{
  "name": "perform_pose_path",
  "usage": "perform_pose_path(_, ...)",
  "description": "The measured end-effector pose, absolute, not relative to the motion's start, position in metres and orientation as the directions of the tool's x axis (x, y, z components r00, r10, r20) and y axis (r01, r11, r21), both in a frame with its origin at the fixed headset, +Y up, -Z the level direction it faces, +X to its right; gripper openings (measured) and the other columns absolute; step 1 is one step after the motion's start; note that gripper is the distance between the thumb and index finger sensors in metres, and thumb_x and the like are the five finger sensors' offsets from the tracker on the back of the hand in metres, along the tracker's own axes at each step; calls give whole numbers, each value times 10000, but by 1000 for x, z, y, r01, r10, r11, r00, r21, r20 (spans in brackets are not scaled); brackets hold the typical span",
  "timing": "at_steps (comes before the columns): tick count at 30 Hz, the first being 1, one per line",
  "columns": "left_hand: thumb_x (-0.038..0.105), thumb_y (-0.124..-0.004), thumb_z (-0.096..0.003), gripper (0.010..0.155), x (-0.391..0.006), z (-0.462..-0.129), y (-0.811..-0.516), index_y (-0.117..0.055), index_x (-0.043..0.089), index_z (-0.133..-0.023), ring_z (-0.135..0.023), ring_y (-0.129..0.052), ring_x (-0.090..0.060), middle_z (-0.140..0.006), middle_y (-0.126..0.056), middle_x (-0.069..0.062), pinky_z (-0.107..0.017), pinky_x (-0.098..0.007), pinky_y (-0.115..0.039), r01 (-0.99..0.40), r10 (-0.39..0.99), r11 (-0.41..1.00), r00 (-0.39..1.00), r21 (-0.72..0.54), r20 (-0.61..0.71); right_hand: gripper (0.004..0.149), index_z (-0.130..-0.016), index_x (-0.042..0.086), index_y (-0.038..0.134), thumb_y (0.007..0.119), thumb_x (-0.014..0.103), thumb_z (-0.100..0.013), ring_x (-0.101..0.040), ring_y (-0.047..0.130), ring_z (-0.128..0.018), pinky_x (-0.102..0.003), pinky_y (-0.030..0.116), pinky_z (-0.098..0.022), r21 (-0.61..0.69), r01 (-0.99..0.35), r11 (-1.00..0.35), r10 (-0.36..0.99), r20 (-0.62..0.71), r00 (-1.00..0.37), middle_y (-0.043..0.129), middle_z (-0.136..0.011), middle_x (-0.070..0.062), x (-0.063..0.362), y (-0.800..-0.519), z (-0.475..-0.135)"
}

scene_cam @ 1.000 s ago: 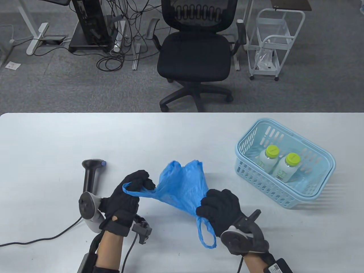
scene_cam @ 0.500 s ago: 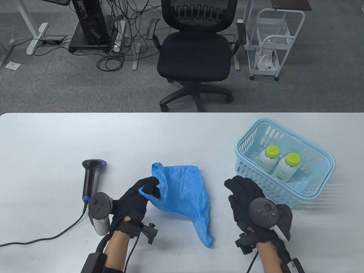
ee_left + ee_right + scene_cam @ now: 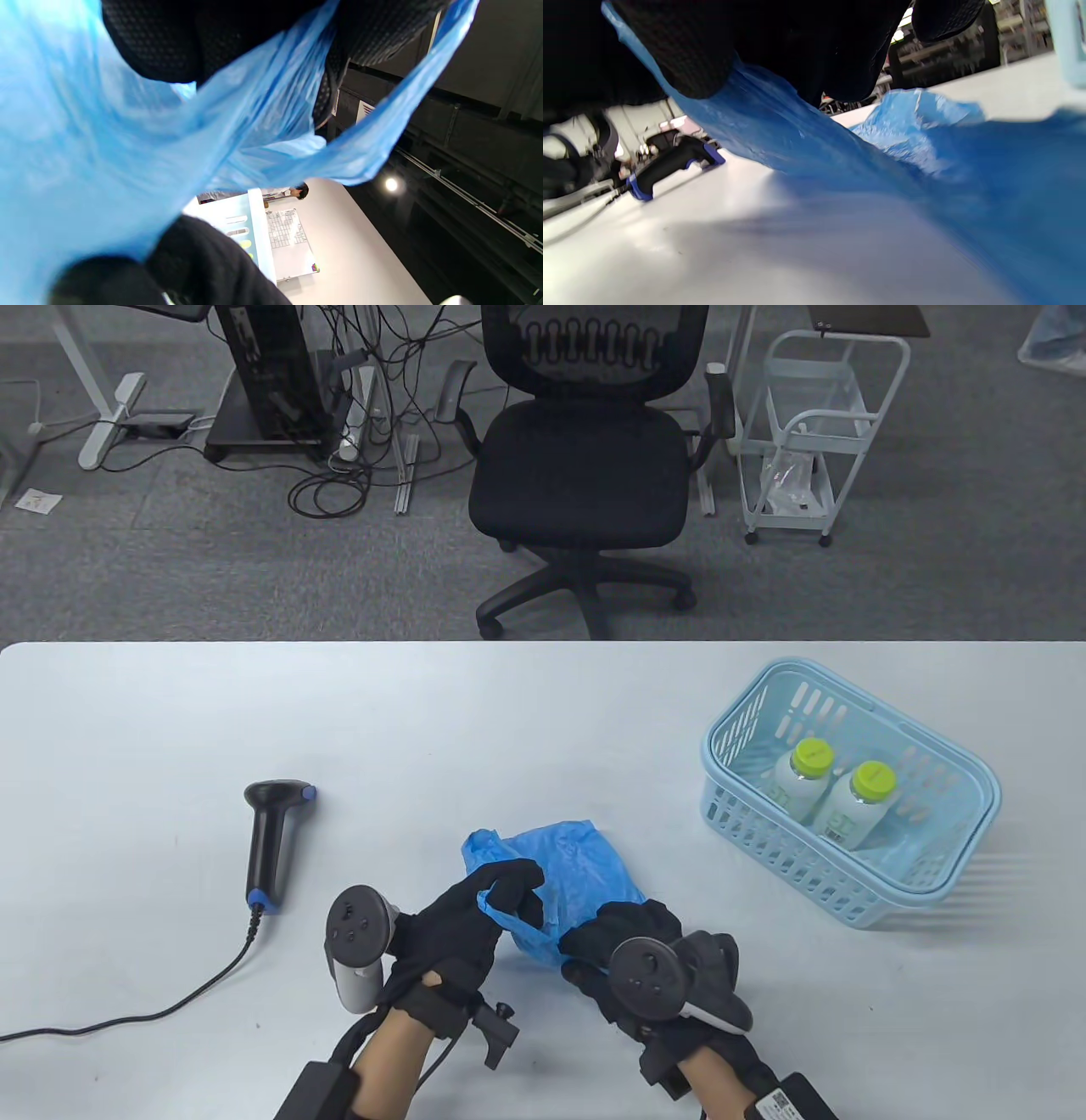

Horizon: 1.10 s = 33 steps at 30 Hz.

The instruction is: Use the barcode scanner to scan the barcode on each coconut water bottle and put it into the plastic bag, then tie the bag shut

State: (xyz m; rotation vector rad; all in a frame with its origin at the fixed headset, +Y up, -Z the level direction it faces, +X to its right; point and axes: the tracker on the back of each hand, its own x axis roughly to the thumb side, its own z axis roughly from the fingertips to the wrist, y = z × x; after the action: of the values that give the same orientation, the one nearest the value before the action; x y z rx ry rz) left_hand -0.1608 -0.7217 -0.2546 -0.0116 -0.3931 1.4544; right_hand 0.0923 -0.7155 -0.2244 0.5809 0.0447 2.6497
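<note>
Nearest the person, at about six o'clock on the white desk, both gloved hands work the thin, crinkled blue plastic bag; the left hand has its grip closed round one handle loop, fingers curled through the film, and the right hand has its grip curled on the bag's near edge, pinching plastic against the desk; the left wrist view shows the loop stretched taut across the fingers. The risk here, as I judge it, is that the mouth never opens properly; the film clings to itself, so pulling on a single layer would only drag the flat bag about, and a hard tug on the stretched handle could tear it. At nine o'clock lies the black handheld barcode scanner with blue trim, untouched, its cable trailing off towards the near left; a sweeping forearm could snag that cord and pull the scanner away. Farther off, at about two o'clock, the two white coconut water bottles with lime-green caps lie in the pale blue slotted plastic basket, neither bagged yet; whether their barcodes face up I cannot tell.
</note>
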Motion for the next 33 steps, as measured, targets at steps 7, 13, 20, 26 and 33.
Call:
perform_pose_path(7, 401, -735, -688, 425, -186, -262, -729, -836, 159, -1023, -623, -1048, -237, -727, -1008, 69, -574, -569, -824, -970, 967, 163, 121, -182, 223, 399, -836, 238, 861, 896, 438, -493, -305, 860, -923, -659, 568, -704, 263, -586, -766, 642, 292, -709, 941, -825, 12, 120, -721, -237)
perform_pose_path(13, 387, -744, -684, 427, -197, -269, -732, -839, 144, -1022, -598, -1038, -226, -667, -997, 73, -582, -579, -806, -907, 925, 362, 323, -213, 198, 387, -835, 221, 865, 850, 441, -516, -312, 866, -909, -657, 569, -699, 254, -698, -670, 743, 241, -625, 944, -811, 0, 129, -722, -240)
perform_pose_path(20, 382, -738, -686, 437, -210, -275, -742, -821, 146, -1045, -636, -1030, -246, -689, -995, 61, -605, -596, -785, -801, 844, 534, 526, -268, 110, 403, -901, 150, 780, 766, 363, -560, -325, 902, -883, -653, 597, -697, 0, -683, -730, 665, 231, -710, 949, -793, -24, 133, -712, -233)
perform_pose_path(26, 364, -756, -682, 434, -213, -275, -743, -810, 156, -1059, -679, -1022, -267, -741, -995, 44, -621, -605, -770, -733, 771, 634, 623, -248, 131, 396, -907, 147, 766, 752, 347, -566, -304, 920, -865, -638, 620, -692, -130, -676, -725, 640, 235, -731, 949, -771, -24, 133, -703, -229)
perform_pose_path(33, 473, -809, -667, 736, -217, -275, -725, -477, 177, -1253, -1153, -514, -518, -1270, -550, -111, -762, -766, -431, -717, 858, 501, 483, -484, 173, 396, -899, 146, 784, 780, 349, -559, -250, 964, -793, -598, 674, -681, -252, -427, -868, 372, 240, -897, 974, -681, -17, 128, -701, -227)
